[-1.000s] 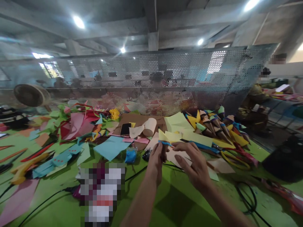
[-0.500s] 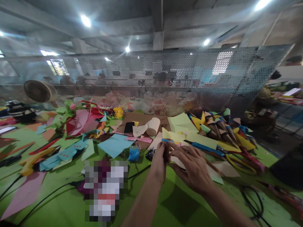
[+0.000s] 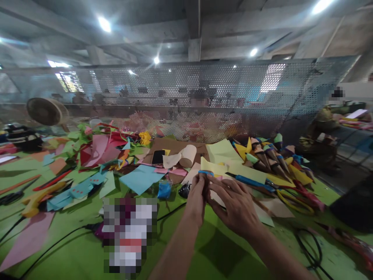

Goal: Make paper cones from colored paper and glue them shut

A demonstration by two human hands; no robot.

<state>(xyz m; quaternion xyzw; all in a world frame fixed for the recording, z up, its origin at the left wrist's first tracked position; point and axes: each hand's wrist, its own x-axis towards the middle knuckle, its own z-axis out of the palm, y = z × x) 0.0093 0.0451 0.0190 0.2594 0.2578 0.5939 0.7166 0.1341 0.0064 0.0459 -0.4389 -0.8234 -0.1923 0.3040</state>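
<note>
Over the green table my left hand [image 3: 197, 196] is closed around a small paper piece whose blue strip [image 3: 205, 172] and pale yellow top stick out above the fingers. The rest of that piece is hidden inside the hand. My right hand [image 3: 233, 198] meets it from the right, with thumb and fingertips pressed at the blue strip and the other fingers bent loosely. Just left of the hands lie a blue lump in clear plastic [image 3: 164, 189] and a small black bundle [image 3: 184, 190]. Yellow paper sheets [image 3: 247, 172] lie behind the right hand.
Paper cones [image 3: 266, 157] are heaped at the back right, near yellow-handled scissors [image 3: 294, 201]. A paper roll [image 3: 188, 156] stands behind the hands. At left lie a yellow glue gun [image 3: 36, 204], black scissors [image 3: 16, 196] and coloured paper scraps [image 3: 100, 149]. A perforated metal screen [image 3: 175, 89] closes the back.
Both hands stay nearly in place around the paper piece, with small finger shifts. Slightly more of the blue strip shows. The whole view has slid a little.
</note>
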